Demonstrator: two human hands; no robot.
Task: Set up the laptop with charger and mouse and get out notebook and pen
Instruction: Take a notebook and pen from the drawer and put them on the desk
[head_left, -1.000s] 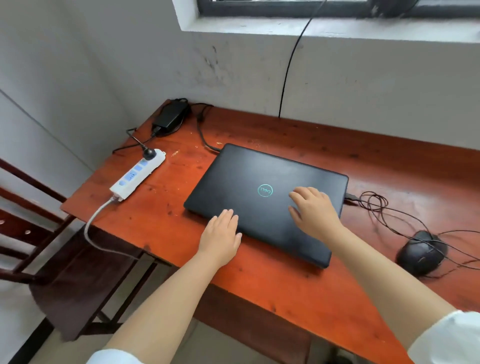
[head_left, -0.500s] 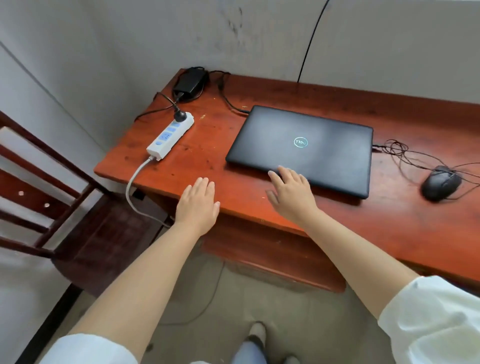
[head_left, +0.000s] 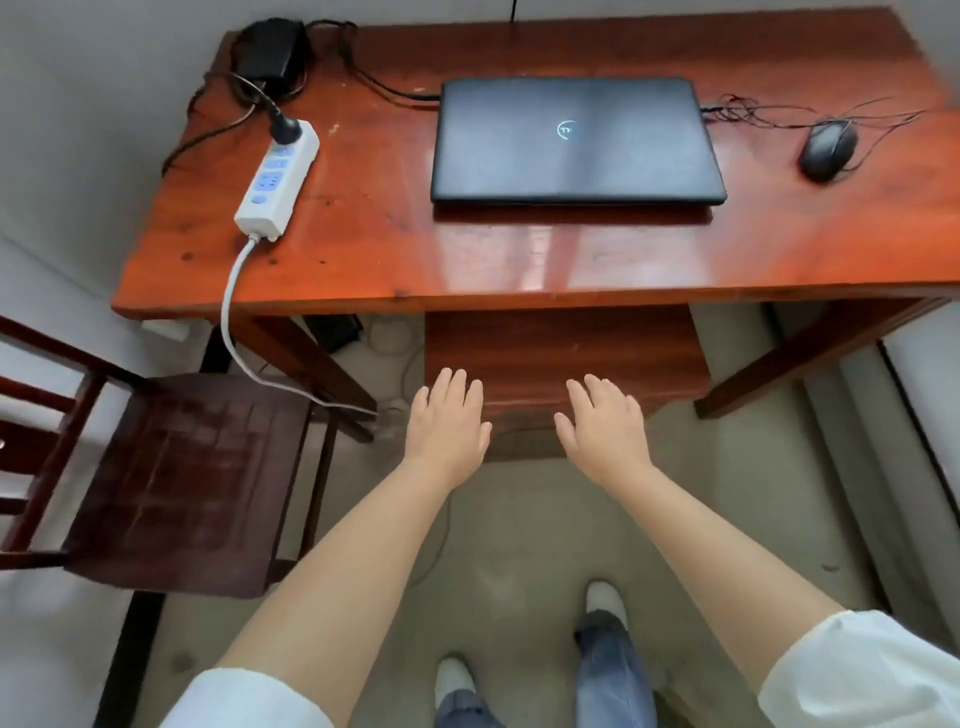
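Head view: a closed black laptop (head_left: 574, 137) lies flat on a red wooden desk (head_left: 363, 249), its wired mouse (head_left: 827, 149) just beside it. The left hand (head_left: 447, 428) and right hand (head_left: 605, 431) hover below the desk edge, fingers spread, empty. The laptop looks rigid, fairly heavy and smooth; best lifted by the lid's front edge.

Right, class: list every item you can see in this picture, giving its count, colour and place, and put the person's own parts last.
Desk: one, red-brown wood, against the wall.
Laptop: one, black, lid shut, centre back of desk.
Mouse: one, black, corded, right of laptop.
Charger brick: one, black, back left corner of desk.
Power strip: one, white, left side of desk, one black plug in it.
Drawer unit: one, red-brown, under the desk.
Chair: one, dark wood, left of desk.
Left hand: open, empty, before the drawer unit.
Right hand: open, empty, beside it.
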